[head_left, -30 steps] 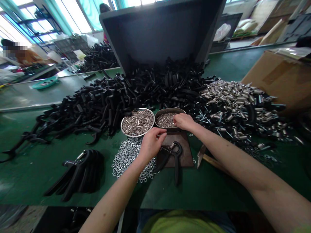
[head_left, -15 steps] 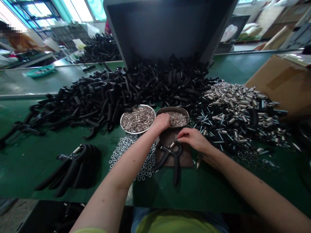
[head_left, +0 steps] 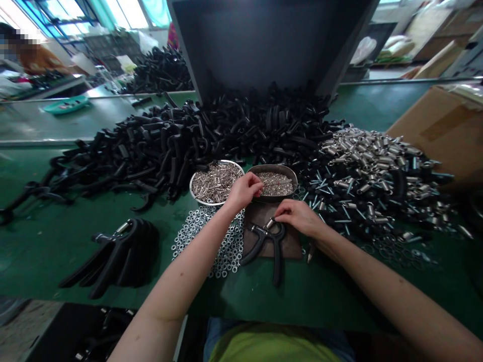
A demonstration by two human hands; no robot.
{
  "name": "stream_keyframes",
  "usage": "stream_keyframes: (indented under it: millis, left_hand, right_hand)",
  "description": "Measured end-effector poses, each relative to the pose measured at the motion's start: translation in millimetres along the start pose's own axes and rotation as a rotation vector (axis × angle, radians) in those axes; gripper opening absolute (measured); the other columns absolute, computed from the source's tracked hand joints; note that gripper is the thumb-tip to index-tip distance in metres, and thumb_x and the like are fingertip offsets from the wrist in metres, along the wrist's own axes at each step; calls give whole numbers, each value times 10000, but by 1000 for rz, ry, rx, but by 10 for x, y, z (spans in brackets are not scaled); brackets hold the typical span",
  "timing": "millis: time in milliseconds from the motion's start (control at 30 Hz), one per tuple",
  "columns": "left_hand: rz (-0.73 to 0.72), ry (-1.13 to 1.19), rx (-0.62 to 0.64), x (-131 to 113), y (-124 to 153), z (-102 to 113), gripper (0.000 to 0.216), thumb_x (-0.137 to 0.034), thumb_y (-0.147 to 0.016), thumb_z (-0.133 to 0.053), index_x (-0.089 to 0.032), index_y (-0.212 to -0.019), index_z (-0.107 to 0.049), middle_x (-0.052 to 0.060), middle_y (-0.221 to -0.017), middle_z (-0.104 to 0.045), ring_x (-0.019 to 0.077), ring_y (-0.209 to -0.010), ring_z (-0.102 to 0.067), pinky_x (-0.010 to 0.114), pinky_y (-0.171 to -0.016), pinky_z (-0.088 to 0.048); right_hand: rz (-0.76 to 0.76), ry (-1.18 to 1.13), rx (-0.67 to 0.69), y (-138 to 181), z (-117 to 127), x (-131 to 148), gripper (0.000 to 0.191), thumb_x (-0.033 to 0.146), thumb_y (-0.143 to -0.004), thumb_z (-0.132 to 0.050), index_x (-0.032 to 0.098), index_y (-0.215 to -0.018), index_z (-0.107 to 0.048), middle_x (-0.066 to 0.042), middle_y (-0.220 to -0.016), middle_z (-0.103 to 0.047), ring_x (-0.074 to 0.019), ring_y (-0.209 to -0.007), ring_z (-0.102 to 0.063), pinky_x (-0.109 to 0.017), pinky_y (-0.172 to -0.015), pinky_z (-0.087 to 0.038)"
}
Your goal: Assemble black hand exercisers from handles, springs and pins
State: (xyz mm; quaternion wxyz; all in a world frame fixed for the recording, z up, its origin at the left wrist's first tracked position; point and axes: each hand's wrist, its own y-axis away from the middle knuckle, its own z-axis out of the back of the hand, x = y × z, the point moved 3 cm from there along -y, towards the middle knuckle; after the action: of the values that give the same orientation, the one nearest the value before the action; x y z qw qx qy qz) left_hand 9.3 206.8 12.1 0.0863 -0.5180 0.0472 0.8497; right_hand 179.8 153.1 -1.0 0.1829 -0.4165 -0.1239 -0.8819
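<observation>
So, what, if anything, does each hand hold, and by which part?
Cannot be told: right hand is at the upper end of the spring; left hand looks pinched.

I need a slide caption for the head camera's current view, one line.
Left hand at a tin of tiny metal parts, right hand at the spring of a black two-handled grip.

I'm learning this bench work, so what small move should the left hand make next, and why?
Probably lower the left hand to the black hand exerciser: that hand's fingers look pinched at the oval tin of small metal parts, any held piece too small to tell, while the right hand is at the exerciser's spring, above the brown plate.
</observation>
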Motion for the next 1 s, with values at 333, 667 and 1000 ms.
stream_keyframes:
  millis: [333, 667, 1000]
  left_hand:
    - [21, 50, -28, 100, -185, 4, 68, -201, -720, -646, -155, -742, -601, -10, -629, -620, 98, -494, -569, 197, -468, -433]
    - [96, 284, -46, 66, 8, 47, 142, -258, -775, -603, -153, -695, -550, -17, -602, -594, 81, -506, -535, 204, -507, -443]
    - [19, 11, 89, 17, 895, -122, 169, -318, -712, -694, -171, -662, -628, -4, -717, -601, 142, -712, -549, 264, -661, -408]
  right_hand:
    - [3, 103, 19, -58, -6, 107, 56, 176, -722, -641, 182, -719, -696, -11, -791, -645, -146, -751, -597, -266, -725, -428]
    - [-20, 155, 70, -94, -14, 123, 63, 191, -728, -630, 194, -720, -692, 1, -798, -658, -143, -756, -603, -249, -707, -426]
    - [-123, 139, 198, -234, -19, 146, 48, 144, -624, -650, 180, -657, -654, 29, -594, -629, -125, -580, -558, -221, -537, -378]
